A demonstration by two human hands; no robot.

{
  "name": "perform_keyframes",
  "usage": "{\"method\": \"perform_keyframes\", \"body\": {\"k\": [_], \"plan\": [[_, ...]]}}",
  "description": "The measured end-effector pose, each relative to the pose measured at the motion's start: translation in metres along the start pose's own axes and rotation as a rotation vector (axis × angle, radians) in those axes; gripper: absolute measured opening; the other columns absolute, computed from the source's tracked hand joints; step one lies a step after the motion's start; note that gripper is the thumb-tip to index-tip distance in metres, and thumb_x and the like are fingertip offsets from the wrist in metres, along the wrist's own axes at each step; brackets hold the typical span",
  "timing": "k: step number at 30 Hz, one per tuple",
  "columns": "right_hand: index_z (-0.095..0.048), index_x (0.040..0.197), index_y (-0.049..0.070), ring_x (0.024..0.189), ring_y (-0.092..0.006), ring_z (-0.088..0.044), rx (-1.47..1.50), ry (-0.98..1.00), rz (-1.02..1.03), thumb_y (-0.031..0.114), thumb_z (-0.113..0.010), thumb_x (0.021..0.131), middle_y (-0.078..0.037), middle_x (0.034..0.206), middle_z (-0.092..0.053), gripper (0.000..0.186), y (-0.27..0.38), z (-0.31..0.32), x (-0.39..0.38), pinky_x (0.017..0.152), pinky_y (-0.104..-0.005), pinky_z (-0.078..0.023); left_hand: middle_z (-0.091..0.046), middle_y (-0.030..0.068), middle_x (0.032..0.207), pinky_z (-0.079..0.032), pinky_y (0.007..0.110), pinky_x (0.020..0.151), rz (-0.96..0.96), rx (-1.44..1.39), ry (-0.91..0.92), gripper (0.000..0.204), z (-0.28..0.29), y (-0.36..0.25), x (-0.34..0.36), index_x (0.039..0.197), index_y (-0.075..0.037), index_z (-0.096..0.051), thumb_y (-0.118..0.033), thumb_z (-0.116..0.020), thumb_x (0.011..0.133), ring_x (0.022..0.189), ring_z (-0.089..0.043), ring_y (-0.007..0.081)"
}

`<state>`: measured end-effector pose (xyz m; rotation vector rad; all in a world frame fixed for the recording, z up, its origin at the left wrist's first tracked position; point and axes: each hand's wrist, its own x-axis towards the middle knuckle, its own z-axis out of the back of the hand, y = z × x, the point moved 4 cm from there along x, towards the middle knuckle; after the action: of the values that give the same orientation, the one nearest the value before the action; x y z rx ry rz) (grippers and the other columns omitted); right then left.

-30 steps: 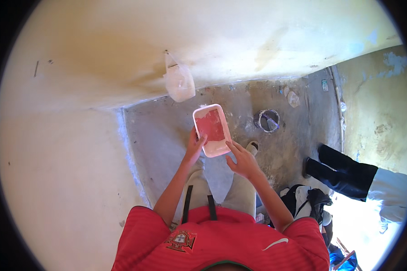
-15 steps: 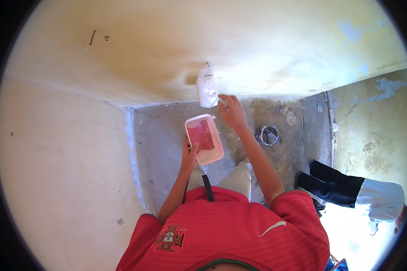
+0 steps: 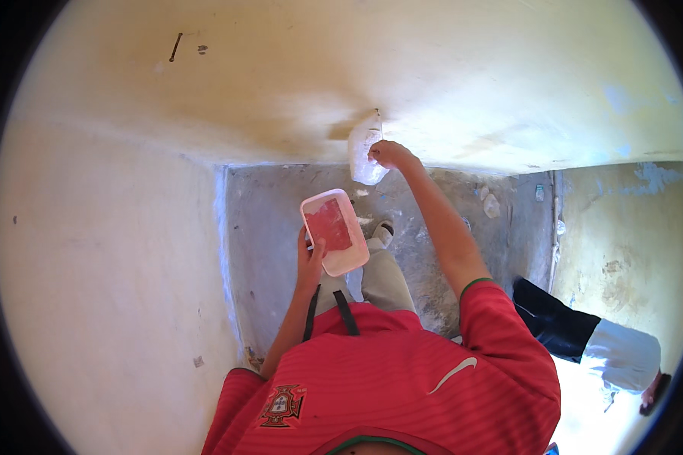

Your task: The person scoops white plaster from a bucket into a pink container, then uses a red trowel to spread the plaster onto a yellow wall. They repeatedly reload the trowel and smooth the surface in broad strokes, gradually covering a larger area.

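Observation:
My left hand (image 3: pixel 311 259) grips a pink plastic tub (image 3: pixel 346 262) by its left side, fingers under it and thumb at the rim. Pale residue coats the tub's inner walls, and its bottom shows darker pink. From a nail in the wall hangs a translucent plastic bag (image 3: pixel 363 163) with whitish contents. Against the bag's right side, my right hand (image 3: pixel 391 154) is closed, fingers curled and pinching at the plastic. Exactly what lies between those fingertips is too small to make out.
Ahead is a cream wall (image 3: pixel 281 91), with another wall (image 3: pixel 106 265) to the left. Pale splashes mark the grey floor (image 3: pixel 269 227). A crumpled clear bag (image 3: pixel 492 205) lies near the far right corner. Another person (image 3: pixel 618 349) in a light top and dark trousers stands at right.
My right hand has moved up to the bag and its fingers have closed there. The bag now hangs tilted. The tub stays in my left hand. My right arm now covers most of the floor bucket.

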<state>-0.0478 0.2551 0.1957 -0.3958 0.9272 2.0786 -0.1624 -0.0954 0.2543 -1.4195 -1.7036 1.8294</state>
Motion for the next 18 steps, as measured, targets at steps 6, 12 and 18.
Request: {"method": "perform_keyframes", "body": {"k": [6,12,18], "plan": [[-0.076,0.103,0.014,0.090,-0.0278,-0.071,-0.104,0.170,0.122,0.025,-0.064,0.089,-0.010,0.098,-0.075,0.022,0.001,-0.005,0.033,0.080,-0.0408,-0.055,-0.052,0.0130,0.130,-0.049,0.033,0.092,-0.004,-0.007,-0.059,0.064,-0.025,0.003,0.004,0.154,-0.004,-0.027,-0.029,-0.056,0.102,0.112,-0.057,0.0184],[-0.076,0.098,0.011,0.098,-0.0328,-0.070,-0.116,0.013,0.023,0.029,-0.068,0.085,-0.014,0.102,-0.074,0.024,0.005,-0.006,0.032,0.085,-0.0454,-0.055,-0.052,0.0131,0.124,-0.052,0.031,0.088,-0.010,-0.033,-0.135,0.068,-0.047,0.003,0.005,0.154,-0.005,-0.026,-0.027,-0.061,0.100,0.103,-0.060,0.0190],[-0.073,0.094,0.010,0.093,-0.0379,-0.068,-0.044,-0.275,-0.021,0.026,-0.065,0.087,-0.016,0.097,-0.072,0.019,-0.010,-0.021,0.020,0.083,-0.0484,-0.054,-0.054,0.0134,0.121,-0.053,0.031,0.087,0.066,0.022,-0.110,0.069,-0.047,0.007,0.014,0.154,-0.004,-0.024,-0.026,-0.061,0.100,0.102,-0.060,0.0187]]}}
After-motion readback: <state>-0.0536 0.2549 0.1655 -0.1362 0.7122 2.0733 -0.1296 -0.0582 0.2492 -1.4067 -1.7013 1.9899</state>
